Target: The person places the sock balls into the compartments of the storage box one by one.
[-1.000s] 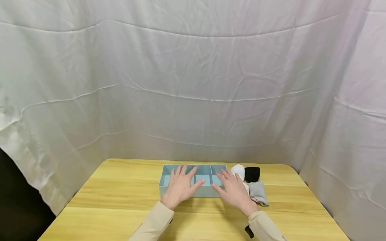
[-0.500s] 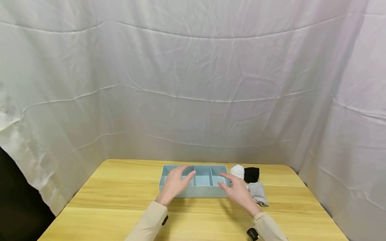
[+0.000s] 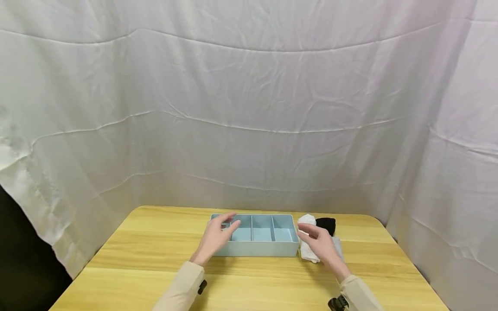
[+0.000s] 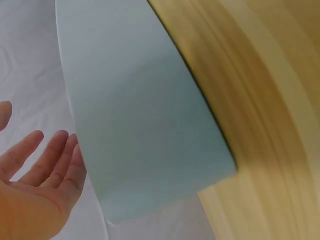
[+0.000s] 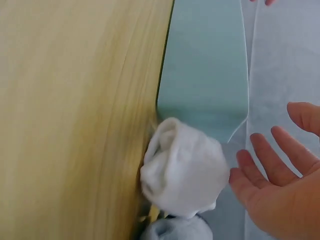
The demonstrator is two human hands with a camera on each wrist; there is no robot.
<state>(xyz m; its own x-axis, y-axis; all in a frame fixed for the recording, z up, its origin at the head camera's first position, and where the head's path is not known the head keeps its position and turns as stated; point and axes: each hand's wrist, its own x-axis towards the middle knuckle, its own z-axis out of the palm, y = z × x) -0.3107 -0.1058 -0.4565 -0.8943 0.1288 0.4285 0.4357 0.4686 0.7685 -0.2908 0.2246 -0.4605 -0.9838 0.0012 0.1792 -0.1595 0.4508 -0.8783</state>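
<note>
A light blue box [image 3: 258,249] with several compartments in a row lies on the wooden table. My left hand [image 3: 213,238] hovers over its left end, fingers loosely bent and thumb apart, with nothing held. Just past the right end, my right hand [image 3: 322,244] hangs over a cluster of rolled socks, likewise holding nothing. Two are white, one at the back [image 3: 307,219] and one in front [image 3: 309,253]. A black sock roll [image 3: 327,224] sits behind the hand, and a grey one [image 3: 338,246] is partly hidden by it. The right wrist view shows a white sock roll [image 5: 187,167] beside the box corner.
The wooden table [image 3: 144,259] has rounded far corners. Pale curtains [image 3: 249,164] hang behind it and along both sides. A dark area [image 3: 27,246] shows beyond the table at the left. Black wrist devices [image 3: 337,303] sit at the sleeves.
Both hands have moved apart, the left one leftward and the right one rightward over the socks. Their spread fingers have bent and drawn together. Box and socks stay in place.
</note>
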